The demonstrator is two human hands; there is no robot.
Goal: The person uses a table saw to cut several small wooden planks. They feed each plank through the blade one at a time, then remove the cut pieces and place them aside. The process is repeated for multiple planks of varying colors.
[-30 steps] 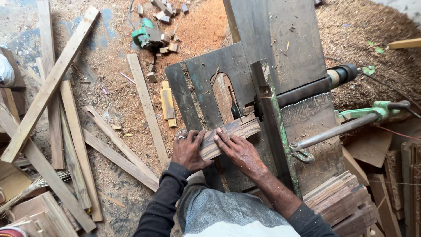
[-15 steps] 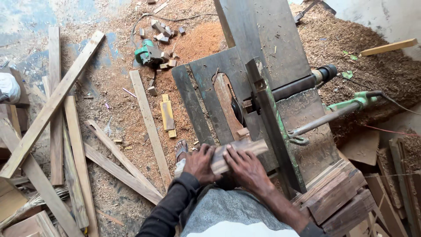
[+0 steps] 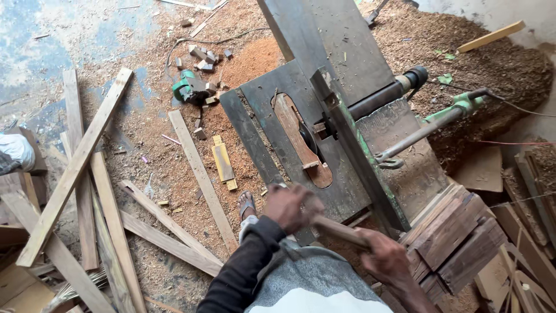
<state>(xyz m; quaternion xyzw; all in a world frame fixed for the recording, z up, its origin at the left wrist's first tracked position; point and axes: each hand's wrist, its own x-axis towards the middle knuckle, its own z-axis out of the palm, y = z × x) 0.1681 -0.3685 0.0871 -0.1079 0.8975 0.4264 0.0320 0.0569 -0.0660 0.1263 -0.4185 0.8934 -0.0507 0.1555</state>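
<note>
While the saw blade sits in its long slot in the grey metal worktop, the person holds a short brown piece of wood with both hands, down at the near edge of the machine. The left hand is curled tight around one end of the piece. The right hand is closed on the other end, lower down and to the right. Both hands look a bit blurry, so I cannot see each finger well.

The piece of wood is off the worktop and is not touching the blade. From the left hand, the piece runs toward 4 o'clock until it gets to the right hand. From the hands, the blade is up at about 12 o'clock, well apart from them. So I think no cutting is going on right now: the piece is only being carried in the hands, close to the person's body.

A stack of short cut boards lies just beside the right hand, at about 2 o'clock from it. That pile makes me think many pieces are already done. Long thin planks lie on the sawdust floor far off at 9 o'clock, and they look uncut. One foot in a sandal shows just left of the left hand.
</note>
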